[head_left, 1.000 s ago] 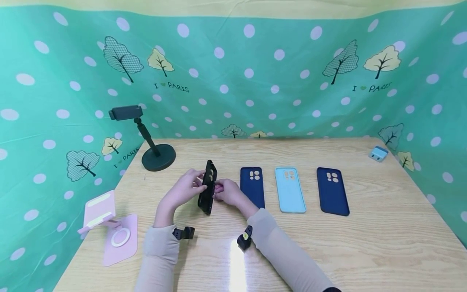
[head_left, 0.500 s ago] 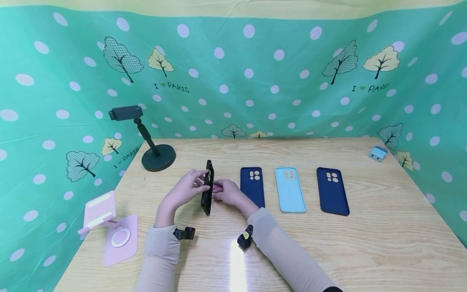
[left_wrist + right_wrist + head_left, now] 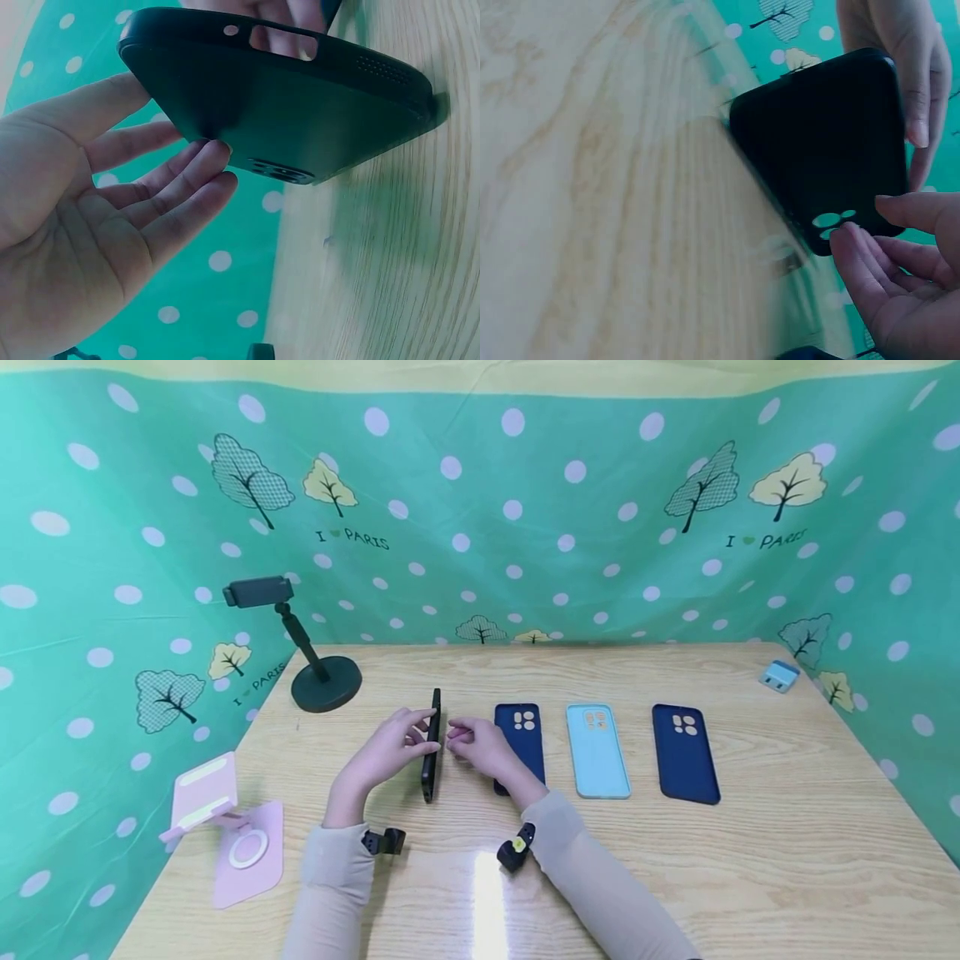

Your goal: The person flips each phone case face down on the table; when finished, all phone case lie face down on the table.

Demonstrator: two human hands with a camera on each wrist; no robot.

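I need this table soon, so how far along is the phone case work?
Apparently done: two dark blue cases and a light blue case lie flat in a row. In hand: the left hand holds a black case up on its side, the right hand beside it. Left, probably: laying that one flat too.

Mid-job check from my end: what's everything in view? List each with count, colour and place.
Upright phone case: 1, black, left of centre
Light blue phone case: 1, light blue, right of centre
Dark blue phone cases: 2, dark blue, either side of the light blue one
Charger: 1, light blue and white, far right corner
Pole stand: 1, black, far left
Folding stand: 1, pink, near left
Table: 1, wood-toned, underneath
Cloth: 1, mostly teal, behind and at the sides
Wrist cameras: 2, black, on the wrists
Sleeves: 2, greyish beige, on the arms
Left hand: 1, bare, at the upright case
Right hand: 1, bare, right of it
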